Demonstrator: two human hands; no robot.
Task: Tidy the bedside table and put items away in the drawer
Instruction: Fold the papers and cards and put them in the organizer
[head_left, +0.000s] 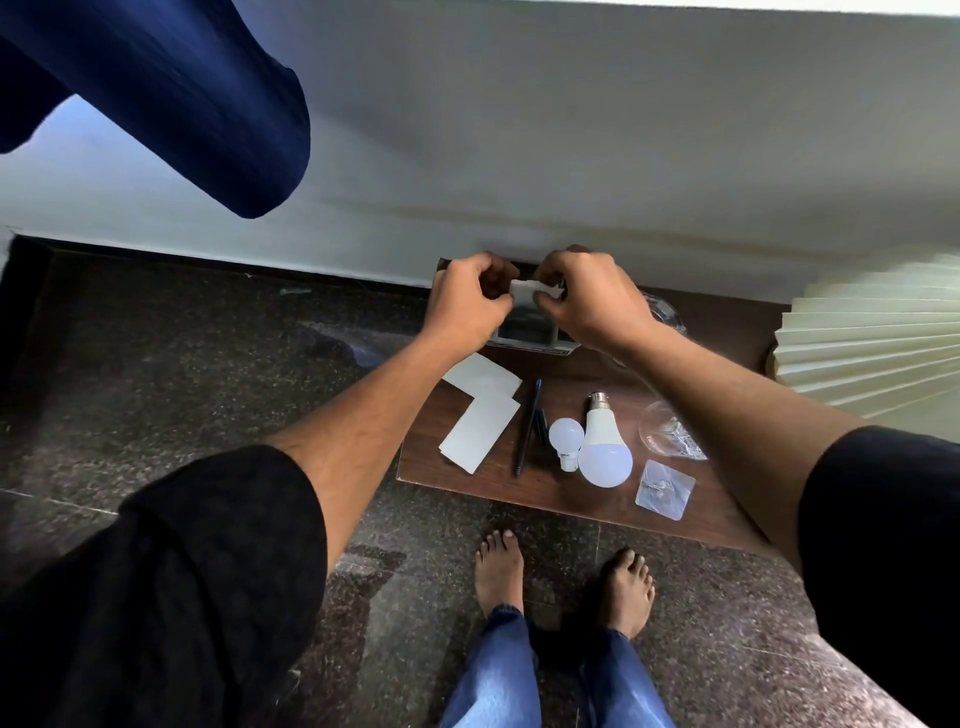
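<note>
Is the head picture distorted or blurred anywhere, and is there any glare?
Head view: wide-angle bending curves the wall and floor edges; the blue cloth at top left is soft; both hands are fairly sharp; mild sheen on the large bulb.

We are wearing a black top whose loose, wide sleeves (171, 582) are ending below the elbows, so both forearms are showing bare. The fabric is looking matte and softly creased, with no print or marking that we can make out. Our left hand (467, 301) and right hand (587, 301) are bare, with no rings, watch or bands showing. We are wearing blue denim jeans (524, 675), faded, bunching at the ankles, and our feet (501, 566) are bare.
</note>
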